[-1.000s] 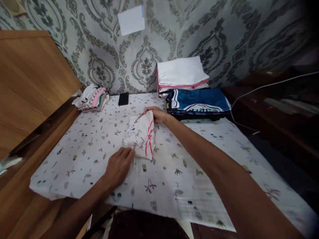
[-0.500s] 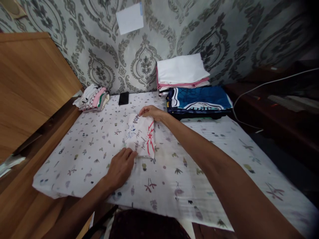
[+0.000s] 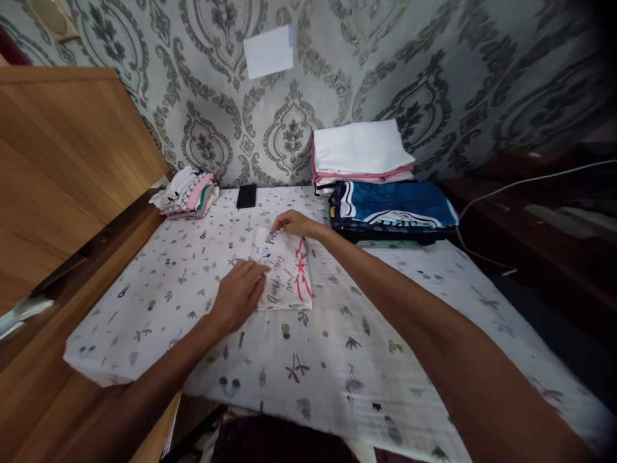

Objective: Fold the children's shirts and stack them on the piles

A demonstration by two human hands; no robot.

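Observation:
A small folded white garment (image 3: 289, 276) with red star print and dark writing lies flat on the patterned cloth (image 3: 337, 334) that covers the table. My left hand (image 3: 240, 292) rests on the garment's left edge with its fingers curled down onto the fabric. My right hand (image 3: 293, 223) pinches the garment's far top edge with closed fingertips.
A pile of small folded clothes (image 3: 186, 191) sits at the back left, a black phone (image 3: 247, 195) beside it. At the back right are a blue folded garment (image 3: 395, 206) and a white-and-pink stack (image 3: 361, 151). A wooden panel (image 3: 62, 167) stands left; a white cable (image 3: 520, 183) runs right.
The garment's raised far end has been laid down flat. My left hand slid from the near corner up along the left edge. My right hand stayed at the far edge.

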